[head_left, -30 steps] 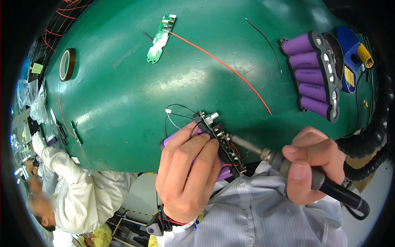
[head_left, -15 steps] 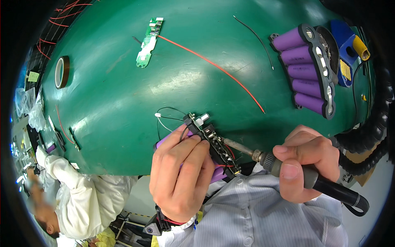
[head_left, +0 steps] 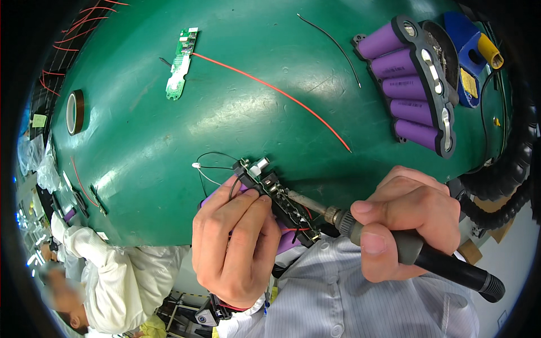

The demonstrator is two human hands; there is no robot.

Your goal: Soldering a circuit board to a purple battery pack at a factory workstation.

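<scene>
My left hand (head_left: pixel 236 242) is closed around a purple battery pack (head_left: pixel 288 241), most of which the hand hides. Along the pack's side runs a dark circuit board (head_left: pixel 284 205) carrying a silvery cylindrical part and small components. Thin black and white wires with a white connector (head_left: pixel 196 165) stick out past my fingers. In my right hand (head_left: pixel 403 225) is a soldering iron (head_left: pixel 360 228), gripped between thumb and fingers. Its tip points left and meets the board near the upper middle, though exact contact is hard to make out.
A green circuit board (head_left: pixel 179 73) with a long red wire (head_left: pixel 276 90) lies on the green table (head_left: pixel 129 186). At the right stand a purple battery pack (head_left: pixel 408 87) and a blue iron holder (head_left: pixel 463 45). Brown tape roll (head_left: pixel 74 112) and a co-worker's white sleeve (head_left: pixel 107 265) are left.
The whole view has shifted slightly, so table items sit a little further left. The iron's tip has moved slightly up along the board; both hands keep their holds.
</scene>
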